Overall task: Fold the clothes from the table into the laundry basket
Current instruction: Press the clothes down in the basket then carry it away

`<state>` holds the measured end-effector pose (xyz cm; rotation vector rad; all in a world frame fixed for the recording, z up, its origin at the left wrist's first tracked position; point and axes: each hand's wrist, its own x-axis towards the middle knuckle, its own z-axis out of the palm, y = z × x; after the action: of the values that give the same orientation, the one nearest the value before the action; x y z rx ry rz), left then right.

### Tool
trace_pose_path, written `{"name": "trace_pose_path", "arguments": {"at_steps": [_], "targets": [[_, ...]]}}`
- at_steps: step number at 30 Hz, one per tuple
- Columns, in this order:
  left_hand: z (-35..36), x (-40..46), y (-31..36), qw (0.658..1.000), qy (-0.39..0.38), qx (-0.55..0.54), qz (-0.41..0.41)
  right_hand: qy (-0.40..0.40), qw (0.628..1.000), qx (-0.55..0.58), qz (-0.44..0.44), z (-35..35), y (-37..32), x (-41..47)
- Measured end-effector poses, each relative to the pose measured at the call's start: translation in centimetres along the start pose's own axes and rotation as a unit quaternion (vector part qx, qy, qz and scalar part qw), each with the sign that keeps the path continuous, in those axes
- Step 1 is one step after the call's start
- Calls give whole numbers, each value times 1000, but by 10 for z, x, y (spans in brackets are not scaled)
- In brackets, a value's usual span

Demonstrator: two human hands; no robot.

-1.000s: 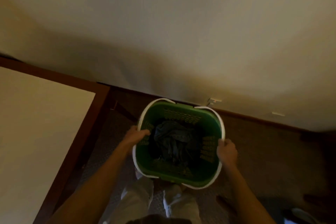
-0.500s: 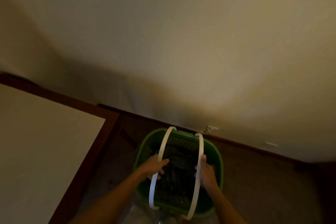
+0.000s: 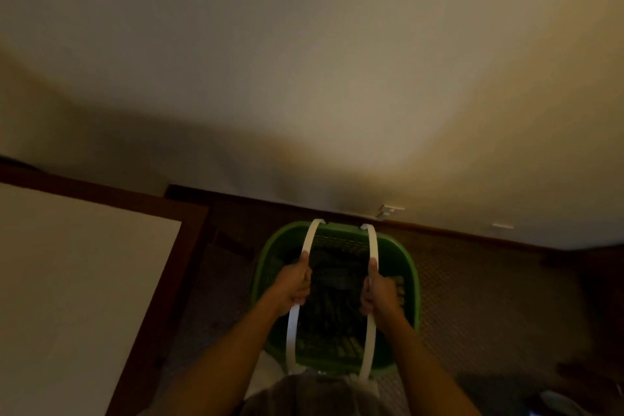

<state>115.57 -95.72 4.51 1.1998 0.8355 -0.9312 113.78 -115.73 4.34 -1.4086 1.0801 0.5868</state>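
Dim cream wall (image 3: 304,61) fills the upper part of the view, meeting a dark baseboard (image 3: 270,204) and patterned brown carpet (image 3: 472,280) below. At about 6 o'clock, a green laundry basket (image 3: 266,267) sits low in front of a person seen from above, its two white handles (image 3: 308,240) raised upright and running side by side from the far rim toward the viewer. The left hand (image 3: 293,285) is wrapped around the left-side handle, thumb lying along the strap, while the right hand (image 3: 380,292) is wrapped around the right-side handle in the same way; the two hands are apart, with the open mouth of the basket between them. Dark clothes (image 3: 337,284) lie inside the basket, between the handles; whether they are folded cannot be told in the low light. At 9 o'clock stands the bench (image 3: 67,280), a pale top framed by a dark reddish wood edge, just beside the basket and apart from it. A small white fitting (image 3: 390,210) sits on the wall near the baseboard at about 1 o'clock from the basket. Both bare forearms reach in from the bottom edge.
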Motion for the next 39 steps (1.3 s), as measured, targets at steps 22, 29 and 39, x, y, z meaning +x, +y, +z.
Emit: {"name": "trace_pose_path", "arguments": {"at_steps": [22, 29, 39], "targets": [[58, -250, 21, 918, -130, -163, 336, -512, 842, 167, -42, -60, -112, -189], [68, -273, -48, 869, -87, -337, 352, -403, 899, -80, -150, -43, -105, -226], [49, -311, -147, 874, 188, -352, 275, -386, 879, -244, -139, 0, -6, -267]]}}
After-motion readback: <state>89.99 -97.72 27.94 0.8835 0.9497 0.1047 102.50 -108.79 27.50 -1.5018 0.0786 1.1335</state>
